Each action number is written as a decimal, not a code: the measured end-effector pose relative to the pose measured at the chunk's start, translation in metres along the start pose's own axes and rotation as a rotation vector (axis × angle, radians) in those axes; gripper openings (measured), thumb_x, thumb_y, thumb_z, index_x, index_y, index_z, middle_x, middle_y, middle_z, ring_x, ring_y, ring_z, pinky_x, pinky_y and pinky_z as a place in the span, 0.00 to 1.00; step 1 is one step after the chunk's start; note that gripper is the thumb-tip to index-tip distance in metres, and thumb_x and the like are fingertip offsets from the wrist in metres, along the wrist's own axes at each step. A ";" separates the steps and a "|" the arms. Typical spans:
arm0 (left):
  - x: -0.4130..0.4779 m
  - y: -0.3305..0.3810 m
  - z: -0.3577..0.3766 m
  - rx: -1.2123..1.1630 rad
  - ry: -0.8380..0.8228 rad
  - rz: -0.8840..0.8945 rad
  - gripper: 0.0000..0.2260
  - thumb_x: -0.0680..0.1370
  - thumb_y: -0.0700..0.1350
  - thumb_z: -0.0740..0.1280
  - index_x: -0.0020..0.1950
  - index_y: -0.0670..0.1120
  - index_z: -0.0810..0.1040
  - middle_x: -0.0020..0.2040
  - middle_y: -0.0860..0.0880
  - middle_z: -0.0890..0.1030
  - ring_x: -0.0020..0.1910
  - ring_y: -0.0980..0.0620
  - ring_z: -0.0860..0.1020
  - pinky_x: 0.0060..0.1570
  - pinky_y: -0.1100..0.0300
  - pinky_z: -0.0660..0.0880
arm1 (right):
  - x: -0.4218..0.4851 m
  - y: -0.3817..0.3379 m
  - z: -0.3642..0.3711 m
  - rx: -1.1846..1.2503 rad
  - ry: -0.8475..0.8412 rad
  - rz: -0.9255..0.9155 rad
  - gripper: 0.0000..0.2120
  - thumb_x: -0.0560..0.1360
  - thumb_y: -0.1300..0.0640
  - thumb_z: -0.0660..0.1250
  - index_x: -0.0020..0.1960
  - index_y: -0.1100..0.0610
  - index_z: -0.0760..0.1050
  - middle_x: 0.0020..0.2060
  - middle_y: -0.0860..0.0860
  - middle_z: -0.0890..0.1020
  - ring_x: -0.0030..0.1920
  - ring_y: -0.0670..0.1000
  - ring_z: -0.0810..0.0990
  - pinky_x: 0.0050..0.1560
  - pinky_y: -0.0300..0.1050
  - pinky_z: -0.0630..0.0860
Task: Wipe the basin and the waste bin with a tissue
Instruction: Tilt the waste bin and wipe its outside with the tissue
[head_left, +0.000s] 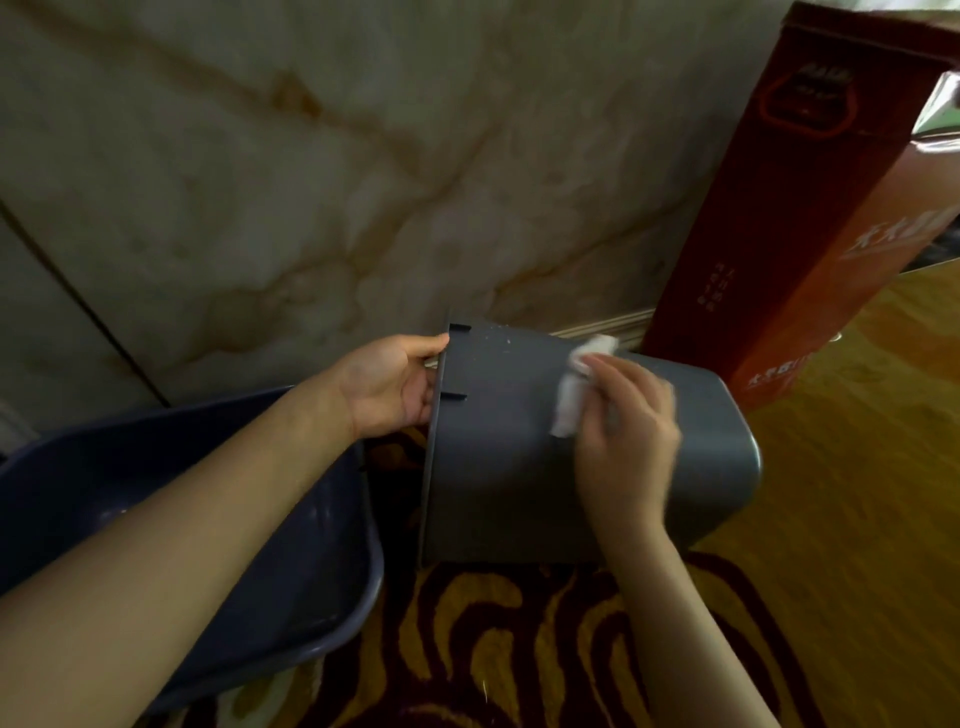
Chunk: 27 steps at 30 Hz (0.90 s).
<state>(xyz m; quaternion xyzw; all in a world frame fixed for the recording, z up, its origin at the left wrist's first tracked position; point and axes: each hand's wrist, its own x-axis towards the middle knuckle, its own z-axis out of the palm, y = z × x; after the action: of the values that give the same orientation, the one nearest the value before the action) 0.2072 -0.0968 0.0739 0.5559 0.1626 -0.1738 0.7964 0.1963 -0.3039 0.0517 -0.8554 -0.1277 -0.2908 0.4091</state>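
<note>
A grey plastic waste bin (509, 457) lies tipped on its side above the carpet, its open rim to the left and its base to the right. My left hand (392, 382) grips the bin's rim near the top left. My right hand (623, 431) presses a crumpled white tissue (574, 389) against the bin's upper outer wall. A blue-grey basin (322, 545) sits at the lower left, partly hidden under my left forearm.
A tall red cardboard box (810, 208) leans at the right against the marble wall (311, 156). Patterned red and gold carpet (519, 649) lies below the bin, with wooden flooring (857, 467) to the right.
</note>
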 end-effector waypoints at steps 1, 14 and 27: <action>0.000 -0.001 -0.001 -0.008 -0.009 0.005 0.15 0.80 0.49 0.53 0.52 0.45 0.78 0.43 0.46 0.83 0.42 0.50 0.82 0.52 0.53 0.76 | 0.006 -0.014 0.009 0.021 -0.071 -0.055 0.13 0.74 0.66 0.62 0.56 0.58 0.77 0.52 0.54 0.81 0.52 0.51 0.74 0.46 0.31 0.64; -0.001 -0.006 -0.001 -0.069 0.036 0.032 0.14 0.81 0.47 0.53 0.52 0.43 0.76 0.46 0.42 0.80 0.44 0.47 0.80 0.54 0.50 0.74 | 0.038 -0.045 0.045 0.168 -0.496 -0.186 0.07 0.73 0.66 0.66 0.48 0.62 0.82 0.50 0.57 0.83 0.52 0.58 0.75 0.50 0.36 0.65; 0.001 -0.007 0.000 -0.050 0.025 0.022 0.14 0.82 0.45 0.52 0.46 0.45 0.76 0.31 0.47 0.84 0.29 0.53 0.83 0.29 0.60 0.80 | 0.035 -0.036 0.046 0.042 -0.423 -0.205 0.09 0.74 0.64 0.63 0.49 0.59 0.82 0.46 0.54 0.84 0.47 0.55 0.72 0.43 0.42 0.67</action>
<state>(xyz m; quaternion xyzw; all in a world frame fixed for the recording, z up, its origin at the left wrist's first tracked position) 0.2051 -0.0988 0.0670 0.5396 0.1708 -0.1541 0.8099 0.2256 -0.2463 0.0723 -0.8712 -0.3027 -0.1425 0.3592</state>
